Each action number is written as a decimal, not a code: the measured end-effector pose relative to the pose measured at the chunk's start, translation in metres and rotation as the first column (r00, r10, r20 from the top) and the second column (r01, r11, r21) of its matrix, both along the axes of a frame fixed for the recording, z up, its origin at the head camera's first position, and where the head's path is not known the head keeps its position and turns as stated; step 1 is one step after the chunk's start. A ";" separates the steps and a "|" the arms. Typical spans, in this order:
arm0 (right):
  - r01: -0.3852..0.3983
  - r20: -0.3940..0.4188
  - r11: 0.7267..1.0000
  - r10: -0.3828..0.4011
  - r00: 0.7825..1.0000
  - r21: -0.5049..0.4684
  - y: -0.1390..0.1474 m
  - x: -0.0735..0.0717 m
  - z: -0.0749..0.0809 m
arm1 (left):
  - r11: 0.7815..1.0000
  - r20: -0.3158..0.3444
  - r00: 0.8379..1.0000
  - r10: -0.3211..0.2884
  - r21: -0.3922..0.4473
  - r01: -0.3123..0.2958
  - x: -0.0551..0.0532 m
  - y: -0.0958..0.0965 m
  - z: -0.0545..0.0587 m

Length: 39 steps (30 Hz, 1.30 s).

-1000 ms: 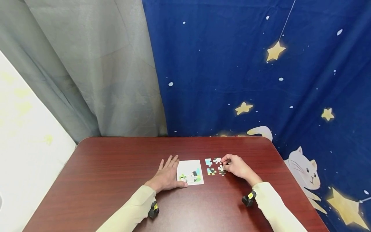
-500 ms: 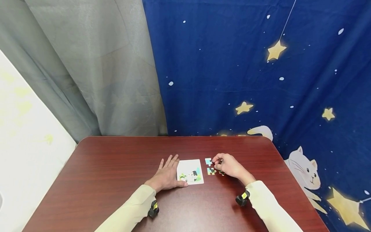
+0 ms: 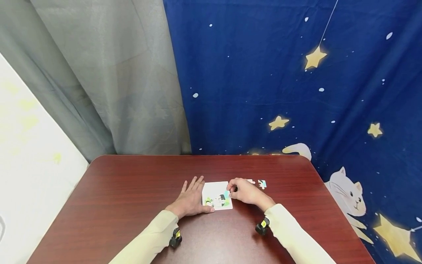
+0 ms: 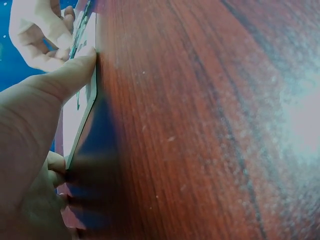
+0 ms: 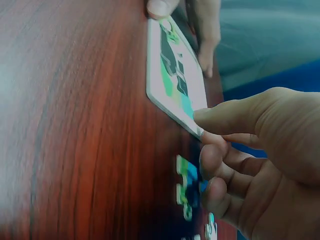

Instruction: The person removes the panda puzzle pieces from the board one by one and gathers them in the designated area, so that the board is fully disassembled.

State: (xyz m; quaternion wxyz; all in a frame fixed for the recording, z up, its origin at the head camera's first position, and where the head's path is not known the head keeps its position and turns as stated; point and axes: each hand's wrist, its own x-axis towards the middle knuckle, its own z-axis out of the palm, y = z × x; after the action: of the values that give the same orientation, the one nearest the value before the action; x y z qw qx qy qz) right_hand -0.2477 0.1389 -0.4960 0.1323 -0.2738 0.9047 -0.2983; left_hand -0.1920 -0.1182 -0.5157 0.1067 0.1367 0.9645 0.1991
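Lying flat on the surface (image 3: 115, 212), the square puzzle board (image 3: 212, 189) sits between the left hand (image 3: 190, 200) and right hand (image 3: 247, 190). Its sides look about equal; near edge faces the person, left and right edges run away from them. Printed area (image 3: 219, 201) mostly in the near half, far part white. Left fingers straight, spread at the left edge, thumb over the near edge. Right thumb and index finger curl together at the right edge by a light-blue patch; cannot tell if they pinch a piece or only press.

Head view shows a blue-and-white piece (image 3: 262, 184) right of the right hand, knob toward the person, plus a white piece (image 3: 251, 181) partly covered by that hand. Right wrist view adds a green-edged piece (image 5: 187, 187) beside the fingers, hidden from the head camera. Left wrist view: board nearly edge-on, print unreadable.
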 end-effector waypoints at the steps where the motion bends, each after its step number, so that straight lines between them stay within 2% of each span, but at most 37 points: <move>1: -0.006 0.000 1.000 0.006 1.000 0.014 -0.003 0.000 -0.001 | 1.000 0.002 1.000 0.000 0.000 0.000 0.000 0.000 0.000; 8: 0.002 0.000 0.999 -0.002 1.000 0.046 -0.013 -0.001 0.000 | 1.000 0.006 1.000 0.000 0.004 0.000 -0.001 0.000 0.001; 16: -0.014 0.056 0.997 0.010 0.998 0.079 -0.018 -0.003 0.003 | 1.000 -0.004 1.000 -0.001 -0.011 0.001 0.000 0.000 0.001; 28: -0.009 0.068 1.000 0.007 0.998 0.030 -0.019 -0.002 0.003 | 1.000 -0.009 1.000 -0.004 -0.004 0.004 0.000 0.000 0.000; 32: -0.046 0.070 0.999 0.045 0.997 0.017 -0.019 -0.002 0.003 | 1.000 -0.011 1.000 -0.005 0.000 0.005 0.000 0.000 0.001; 39: -0.151 0.053 0.985 0.147 0.988 0.082 -0.017 -0.002 0.002 | 1.000 -0.017 1.000 -0.009 -0.001 0.009 -0.001 0.000 0.001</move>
State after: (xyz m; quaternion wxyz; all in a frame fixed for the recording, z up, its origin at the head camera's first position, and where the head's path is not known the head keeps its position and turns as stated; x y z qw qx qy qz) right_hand -0.2496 0.1219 -0.4940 0.1871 -0.3279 0.8902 -0.2549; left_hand -0.1926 -0.1183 -0.5144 0.0995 0.1428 0.9648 0.1972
